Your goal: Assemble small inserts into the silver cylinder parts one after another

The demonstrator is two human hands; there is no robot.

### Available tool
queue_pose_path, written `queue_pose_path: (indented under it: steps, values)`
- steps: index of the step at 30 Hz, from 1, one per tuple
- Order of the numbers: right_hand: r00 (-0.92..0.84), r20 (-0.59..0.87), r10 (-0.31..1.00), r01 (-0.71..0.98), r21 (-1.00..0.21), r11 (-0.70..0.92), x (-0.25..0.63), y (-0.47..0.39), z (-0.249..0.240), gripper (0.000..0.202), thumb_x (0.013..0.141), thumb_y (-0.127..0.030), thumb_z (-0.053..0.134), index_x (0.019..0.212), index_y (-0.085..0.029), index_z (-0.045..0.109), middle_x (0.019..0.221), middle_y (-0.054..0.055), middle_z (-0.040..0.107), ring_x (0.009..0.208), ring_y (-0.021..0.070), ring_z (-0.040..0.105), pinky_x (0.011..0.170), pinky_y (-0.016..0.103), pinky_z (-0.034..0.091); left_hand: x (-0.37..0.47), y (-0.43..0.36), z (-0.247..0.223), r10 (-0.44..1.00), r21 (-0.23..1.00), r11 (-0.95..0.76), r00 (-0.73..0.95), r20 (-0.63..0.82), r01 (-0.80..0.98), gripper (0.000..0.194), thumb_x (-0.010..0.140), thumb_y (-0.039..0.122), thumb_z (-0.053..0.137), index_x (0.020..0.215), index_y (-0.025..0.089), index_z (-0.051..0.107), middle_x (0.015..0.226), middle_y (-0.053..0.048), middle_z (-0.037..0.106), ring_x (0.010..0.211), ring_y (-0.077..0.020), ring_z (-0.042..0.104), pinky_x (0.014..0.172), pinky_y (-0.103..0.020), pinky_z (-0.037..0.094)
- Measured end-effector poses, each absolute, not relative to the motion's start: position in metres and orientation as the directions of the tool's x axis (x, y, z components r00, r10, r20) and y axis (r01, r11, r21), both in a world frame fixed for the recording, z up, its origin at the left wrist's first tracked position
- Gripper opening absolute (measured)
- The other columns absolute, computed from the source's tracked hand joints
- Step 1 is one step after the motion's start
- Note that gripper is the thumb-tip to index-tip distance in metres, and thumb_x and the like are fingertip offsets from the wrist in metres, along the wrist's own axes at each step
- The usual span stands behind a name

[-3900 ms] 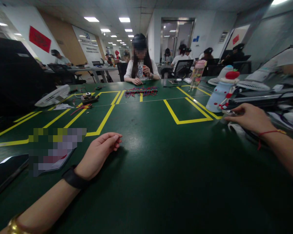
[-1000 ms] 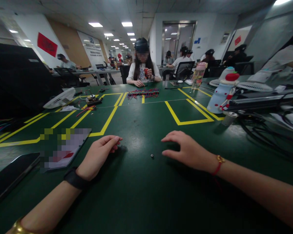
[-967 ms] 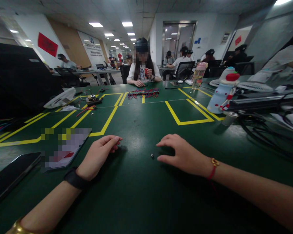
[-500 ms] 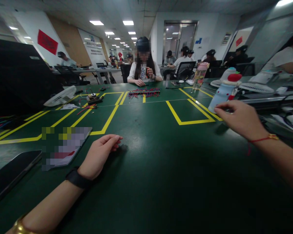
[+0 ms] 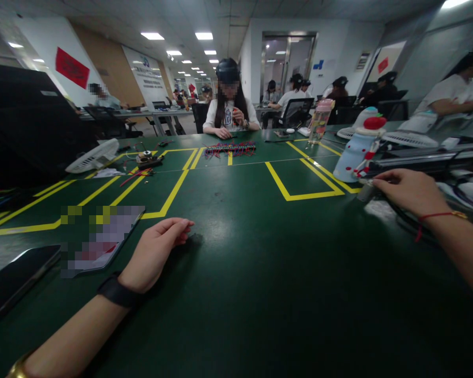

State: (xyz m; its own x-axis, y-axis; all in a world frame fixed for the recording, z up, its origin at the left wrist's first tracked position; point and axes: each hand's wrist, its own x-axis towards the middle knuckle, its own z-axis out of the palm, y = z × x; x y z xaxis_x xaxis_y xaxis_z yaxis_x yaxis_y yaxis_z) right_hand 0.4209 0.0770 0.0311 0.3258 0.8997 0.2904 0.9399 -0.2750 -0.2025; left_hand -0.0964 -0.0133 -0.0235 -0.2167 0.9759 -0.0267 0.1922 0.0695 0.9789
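Observation:
My right hand is at the right side of the table with thumb and index finger pinched on a small grey metallic piece. Its exact kind is too unclear to name. Just beyond the piece stands a light blue bottle with a red top. Left of the middle, my left hand rests low over the green table, thumb against curled fingers, and nothing shows in it. A flat, blurred-out phone-like item lies beside that hand, and a dark phone lies farther left.
Yellow tape marks areas on the table. A bundle of red and blue wired parts lies in front of a person seated opposite. A white fan is at left; black cables lie at right.
My right hand has moved right and slightly down, away from the blue bottle, and the grey piece now shows at its fingertips. My left hand keeps nearly the same pose.

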Motion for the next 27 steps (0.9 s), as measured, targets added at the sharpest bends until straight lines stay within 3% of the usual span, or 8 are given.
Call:
queue_pose_path:
  steps: [7,15,21,27]
  values:
    - [0.354,0.327,0.876,0.928,-0.237,-0.287,0.425,0.081,0.026,0.034,0.078,-0.041,0.052,0.096,-0.018,0.069,0.092,0.010,0.065,0.081,0.0172,0.053,0.070,0.028,0.034,-0.095,-0.014,-0.023,0.976,0.979,0.060,-0.219,-0.016,0.194,0.027,0.074,0.039,0.064,0.088,0.017,0.069,0.089,-0.005,0.067,0.073,-0.0139,0.058,0.067,-0.026,0.045]
    - [0.417,0.325,0.849,0.885,-0.360,-0.297,0.433,0.087,0.019,0.043,0.072,-0.046,0.058,0.097,-0.013,0.068,0.094,0.014,0.065,0.078,0.0177,0.054,0.070,0.029,0.036,-0.095,-0.014,-0.022,0.975,0.979,0.062,-0.222,-0.018,0.193,0.027,0.074,0.040,0.065,0.088,0.017,0.069,0.089,-0.004,0.066,0.073,-0.0137,0.057,0.067,-0.025,0.045]
    - [0.414,0.298,0.860,0.870,-0.408,-0.277,0.432,0.085,0.018,0.032,0.073,-0.037,0.057,0.096,-0.018,0.070,0.094,0.010,0.066,0.082,0.0178,0.056,0.073,0.030,0.037,-0.098,-0.015,-0.023,0.980,0.981,0.078,-0.194,-0.042,0.179,0.026,0.077,0.040,0.063,0.090,0.018,0.068,0.091,-0.004,0.065,0.076,-0.0130,0.056,0.068,-0.024,0.045]
    - [0.407,0.381,0.830,0.885,-0.389,-0.255,0.438,0.086,0.010,0.034,0.071,-0.043,0.059,0.089,-0.017,0.071,0.085,0.010,0.067,0.073,0.0164,0.057,0.067,0.029,0.039,-0.098,-0.015,-0.023,0.982,0.983,0.077,-0.184,-0.046,0.164,0.024,0.077,0.038,0.063,0.089,0.018,0.068,0.092,-0.004,0.066,0.075,-0.0128,0.055,0.067,-0.023,0.044]
